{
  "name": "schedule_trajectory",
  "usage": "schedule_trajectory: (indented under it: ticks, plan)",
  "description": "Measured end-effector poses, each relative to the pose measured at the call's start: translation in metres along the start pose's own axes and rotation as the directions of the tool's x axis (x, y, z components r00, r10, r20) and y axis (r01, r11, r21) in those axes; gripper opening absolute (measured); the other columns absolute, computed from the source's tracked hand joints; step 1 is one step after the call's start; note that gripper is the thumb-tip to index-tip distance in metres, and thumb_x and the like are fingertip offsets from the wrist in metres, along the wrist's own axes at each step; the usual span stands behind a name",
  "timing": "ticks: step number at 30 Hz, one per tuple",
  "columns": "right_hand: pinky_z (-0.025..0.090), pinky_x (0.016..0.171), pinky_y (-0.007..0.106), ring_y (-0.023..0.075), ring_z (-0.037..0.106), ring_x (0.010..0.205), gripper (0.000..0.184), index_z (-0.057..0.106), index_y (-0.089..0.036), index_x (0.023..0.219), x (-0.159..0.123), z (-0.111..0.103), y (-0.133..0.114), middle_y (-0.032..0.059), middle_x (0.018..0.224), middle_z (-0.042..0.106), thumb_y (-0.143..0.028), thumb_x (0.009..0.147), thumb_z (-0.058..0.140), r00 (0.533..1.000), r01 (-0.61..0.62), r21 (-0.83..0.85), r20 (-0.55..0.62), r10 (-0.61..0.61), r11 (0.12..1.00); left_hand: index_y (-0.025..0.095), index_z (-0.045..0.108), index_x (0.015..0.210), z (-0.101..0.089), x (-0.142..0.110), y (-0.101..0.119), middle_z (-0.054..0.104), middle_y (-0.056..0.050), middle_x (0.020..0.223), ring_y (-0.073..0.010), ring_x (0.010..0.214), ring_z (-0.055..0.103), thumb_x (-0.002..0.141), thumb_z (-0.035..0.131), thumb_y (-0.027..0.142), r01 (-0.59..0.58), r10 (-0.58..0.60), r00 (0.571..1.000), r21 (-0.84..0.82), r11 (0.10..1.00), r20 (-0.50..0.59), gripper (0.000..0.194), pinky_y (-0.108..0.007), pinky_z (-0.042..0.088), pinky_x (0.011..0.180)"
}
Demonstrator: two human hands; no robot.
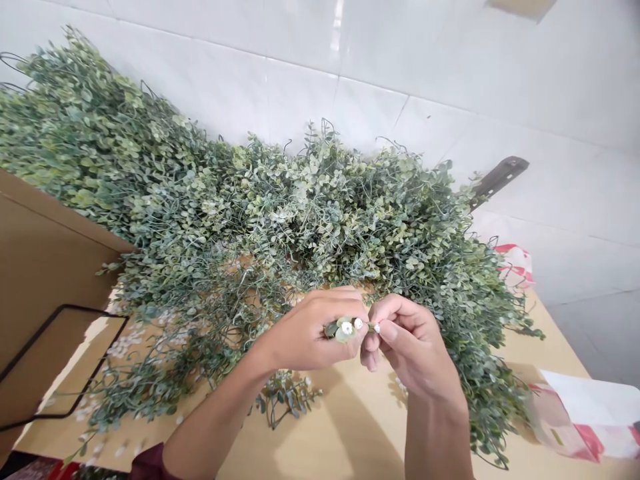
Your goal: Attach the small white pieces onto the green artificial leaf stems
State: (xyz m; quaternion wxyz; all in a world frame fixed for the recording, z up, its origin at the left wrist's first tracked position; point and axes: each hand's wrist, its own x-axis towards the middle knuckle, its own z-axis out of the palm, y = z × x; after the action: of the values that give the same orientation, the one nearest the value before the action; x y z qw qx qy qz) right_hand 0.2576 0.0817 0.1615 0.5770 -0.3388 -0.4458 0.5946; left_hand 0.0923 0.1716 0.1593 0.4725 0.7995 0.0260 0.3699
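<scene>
Sprig [345,331] held between both hands, over the worktop [370,453].
Left hand [313,327] clasps it; right hand [423,350] pinches its white tip [377,328] between thumb and finger, near heaped greenery [325,213]. Gripping close to the tip should limit bending.

The only view comes from a camera worn on the person's head, looking forward and steeply down over the worktop [350,427]. Both hands, the left [313,330] and the right [413,340], sit close below the lens near mid-frame; tiled floor [450,60] fills the top.
</scene>
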Motion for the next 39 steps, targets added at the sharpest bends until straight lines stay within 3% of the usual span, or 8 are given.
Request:
schedule_trajectory:
  ticks: [10, 16, 19, 25, 34, 39]
  plan:
    - [0.056, 0.057, 0.024, 0.0127, 0.065, 0.061, 0.011, 0.06, -0.015, 0.086, 0.001, 0.003, 0.003, 0.0024, 0.077, 0.065, -0.023, 0.093, 0.063, 0.999, 0.027, -0.097, -0.028, -0.03, 0.995, 0.016, 0.059, 0.073, -0.006, -0.001, 0.0, 0.057, -0.002, 0.069, -0.0126, 0.07, 0.048, 0.093, 0.05, 0.024, -0.002, -0.001, 0.999, 0.108, 0.994, 0.034, 0.024, -0.025, 0.039, 0.071]
    - [0.056, 0.061, 0.024, 0.0128, 0.066, 0.065, 0.016, 0.058, -0.014, 0.087, 0.003, 0.002, 0.009, 0.004, 0.079, 0.065, -0.027, 0.093, 0.063, 0.998, 0.022, -0.155, -0.062, -0.032, 0.988, 0.016, 0.058, 0.075, -0.01, -0.002, 0.003, 0.058, -0.001, 0.074, -0.0128, 0.075, 0.047, 0.094, 0.048, 0.017, 0.03, -0.043, 0.997, 0.191, 0.981, 0.065, 0.022, -0.024, 0.037, 0.072]
    - [0.056, 0.063, 0.022, 0.0111, 0.065, 0.065, 0.019, 0.059, -0.013, 0.087, 0.01, 0.005, 0.016, 0.0035, 0.077, 0.065, -0.03, 0.093, 0.064, 0.989, 0.035, -0.218, -0.134, -0.065, 0.975, 0.016, 0.054, 0.073, -0.013, -0.003, 0.002, 0.054, 0.0, 0.073, -0.0129, 0.075, 0.044, 0.095, 0.047, 0.016, 0.084, -0.105, 0.993, 0.327, 0.941, 0.047, 0.023, -0.025, 0.034, 0.071]
    - [0.056, 0.068, 0.023, 0.0114, 0.067, 0.07, 0.026, 0.06, -0.013, 0.095, 0.025, 0.003, 0.025, 0.0045, 0.082, 0.067, -0.037, 0.089, 0.068, 0.985, 0.041, -0.22, -0.153, -0.076, 0.975, 0.017, 0.052, 0.078, -0.027, -0.006, -0.002, 0.051, 0.0, 0.08, -0.0148, 0.079, 0.043, 0.099, 0.041, 0.02, 0.192, -0.278, 0.956, 0.524, 0.83, 0.091, 0.023, -0.026, 0.032, 0.071]
    - [0.055, 0.065, 0.021, 0.01, 0.065, 0.068, 0.027, 0.063, -0.012, 0.087, 0.022, 0.006, 0.025, 0.0034, 0.074, 0.067, -0.039, 0.089, 0.067, 0.986, 0.051, -0.282, -0.136, -0.093, 0.958, 0.017, 0.05, 0.079, -0.034, -0.008, 0.0, 0.05, 0.0, 0.079, -0.0154, 0.078, 0.042, 0.094, 0.044, 0.012, 0.098, -0.243, 0.951, 0.558, 0.824, 0.192, 0.017, -0.026, 0.032, 0.069]
    - [0.055, 0.066, 0.021, 0.0098, 0.065, 0.067, 0.026, 0.064, -0.011, 0.09, 0.023, 0.01, 0.028, 0.0038, 0.076, 0.067, -0.037, 0.092, 0.064, 0.977, 0.059, -0.341, -0.175, -0.125, 0.938, 0.017, 0.053, 0.076, -0.033, -0.006, 0.003, 0.053, -0.002, 0.078, -0.0165, 0.079, 0.043, 0.095, 0.042, 0.014, 0.144, -0.287, 0.948, 0.619, 0.772, 0.137, 0.022, -0.028, 0.033, 0.071]
